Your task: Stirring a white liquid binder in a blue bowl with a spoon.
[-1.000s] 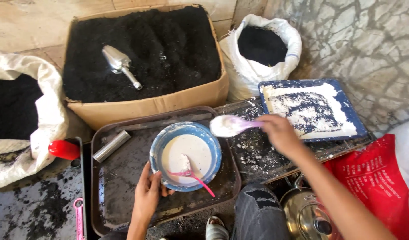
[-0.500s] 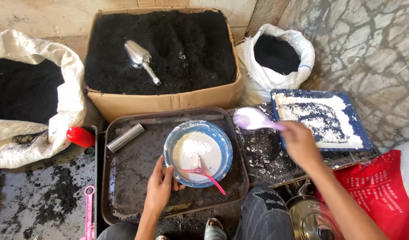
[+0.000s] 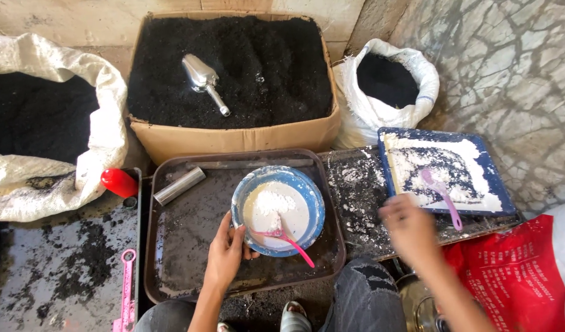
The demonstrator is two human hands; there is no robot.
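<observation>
My left hand (image 3: 226, 254) grips the near rim of a blue bowl (image 3: 313, 212) that holds white powder and a pink spoon (image 3: 286, 239). The bowl stands on a dark metal tray (image 3: 183, 246). My right hand (image 3: 410, 230) is blurred and hovers empty, fingers apart, over the near edge of a blue tray (image 3: 496, 184) dusted with white powder. A lilac spoon (image 3: 441, 194) lies in that blue tray, just beyond my right hand.
A cardboard box (image 3: 233, 138) of black powder with a metal scoop (image 3: 202, 78) sits behind the tray. White sacks (image 3: 55, 178) (image 3: 380, 110) of black powder flank it. A metal tube (image 3: 179, 185), a red cap (image 3: 118, 182), a pink measuring spoon (image 3: 126, 289) and a red bag (image 3: 516, 276) are nearby.
My right hand carried the lilac spoon with white powder to the bowl, left a heap there, then set the spoon in the blue tray and let go. The camera view shifted.
</observation>
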